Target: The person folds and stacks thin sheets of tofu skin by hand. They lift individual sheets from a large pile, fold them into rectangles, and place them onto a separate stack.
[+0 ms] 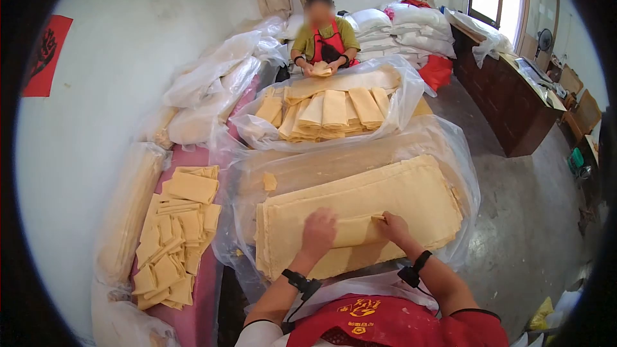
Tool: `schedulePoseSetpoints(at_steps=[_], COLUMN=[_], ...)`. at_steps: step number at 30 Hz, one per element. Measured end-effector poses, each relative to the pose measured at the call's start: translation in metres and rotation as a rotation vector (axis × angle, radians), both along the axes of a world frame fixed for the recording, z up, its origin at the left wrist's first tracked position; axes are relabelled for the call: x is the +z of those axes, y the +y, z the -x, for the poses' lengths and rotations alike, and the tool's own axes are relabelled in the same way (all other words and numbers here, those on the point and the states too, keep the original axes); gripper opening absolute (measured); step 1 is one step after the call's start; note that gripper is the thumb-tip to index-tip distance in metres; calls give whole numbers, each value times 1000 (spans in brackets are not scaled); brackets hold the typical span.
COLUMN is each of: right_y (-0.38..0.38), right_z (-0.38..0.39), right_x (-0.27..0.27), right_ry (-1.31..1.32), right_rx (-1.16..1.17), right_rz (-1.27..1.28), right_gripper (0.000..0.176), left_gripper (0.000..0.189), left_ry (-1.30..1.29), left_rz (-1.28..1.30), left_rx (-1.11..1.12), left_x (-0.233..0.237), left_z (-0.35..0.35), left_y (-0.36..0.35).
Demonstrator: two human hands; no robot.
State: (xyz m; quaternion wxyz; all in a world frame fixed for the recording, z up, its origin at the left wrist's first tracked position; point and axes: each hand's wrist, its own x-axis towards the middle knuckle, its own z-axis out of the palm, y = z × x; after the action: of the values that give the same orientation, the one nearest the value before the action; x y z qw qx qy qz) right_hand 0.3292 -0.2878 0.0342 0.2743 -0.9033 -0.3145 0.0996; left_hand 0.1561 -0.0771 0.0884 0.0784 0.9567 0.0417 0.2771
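A broad stack of pale yellow tofu-skin sheets (347, 199) lies in front of me on clear plastic. Across its near half runs a narrow folded sheet (357, 230). My right hand (393, 227) pinches the right end of this fold between thumb and fingers. At the fold's left end is my left hand (319, 226), palm down and smeared by motion, its fingertips over the sheet. I wear a dark band with a small device on each wrist.
Folded pieces (177, 231) are heaped on a pink surface (200, 311) at left. Beyond my stack, a co-worker (328, 42) in a red apron holds a folded piece behind another pile (334, 109) on plastic. White sacks (411, 26) and a dark wooden desk (504, 99) stand farther back.
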Motion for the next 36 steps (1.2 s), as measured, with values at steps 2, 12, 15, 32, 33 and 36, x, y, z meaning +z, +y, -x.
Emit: schedulePoseSetpoints(at_steps=[2, 12, 15, 32, 33, 36], right_y=[3, 17, 23, 8, 6, -9], right_z=[1, 11, 27, 42, 35, 35], right_x=[1, -5, 2, -12, -22, -5], right_ry=[-12, -260, -600, -397, -354, -210], right_rx=[-1, -111, 45, 329, 252, 224], right_rz=[13, -21, -89, 22, -15, -33], right_gripper=[23, 24, 40, 58, 57, 59], left_gripper=[34, 55, 57, 29, 26, 20], left_ry=[111, 382, 268, 559, 468, 181], left_rz=[-37, -62, -81, 393, 486, 835], left_rx=[-118, -48, 27, 163, 201, 353], left_x=[-9, -37, -54, -27, -30, 3], left_z=[-8, -16, -12, 10, 25, 76], left_y=[-20, -27, -19, 48, 55, 99])
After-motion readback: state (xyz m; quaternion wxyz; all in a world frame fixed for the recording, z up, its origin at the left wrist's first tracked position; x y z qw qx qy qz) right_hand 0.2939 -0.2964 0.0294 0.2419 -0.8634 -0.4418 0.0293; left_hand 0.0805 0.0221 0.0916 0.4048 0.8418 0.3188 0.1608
